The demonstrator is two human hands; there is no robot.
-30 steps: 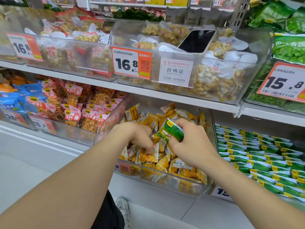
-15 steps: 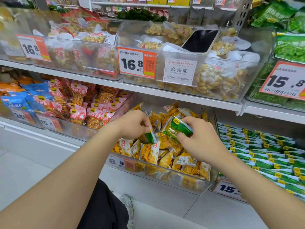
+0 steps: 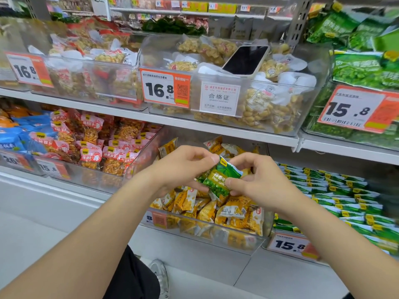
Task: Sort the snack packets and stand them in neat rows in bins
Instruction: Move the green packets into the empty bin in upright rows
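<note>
Shop shelves (image 3: 216,128) carry clear bins (image 3: 90,87). Partly hidden in the grip, green pea packets (image 3: 222,179) are pinched together by the left hand (image 3: 183,168) and right hand (image 3: 266,181) above the yellow-snack bin (image 3: 207,230) at the lower shelf's (image 3: 190,257) front edge; earlier each held its own.

The upper shelf (image 3: 183,124) carries clear peanut bins (image 3: 269,119) along its front edge. On the lower shelf (image 3: 54,187) stand packet bins (image 3: 216,234): red packets (image 3: 90,156) at left, yellow packets (image 3: 228,212) mid-shelf, green packets (image 3: 336,190) at right.
</note>
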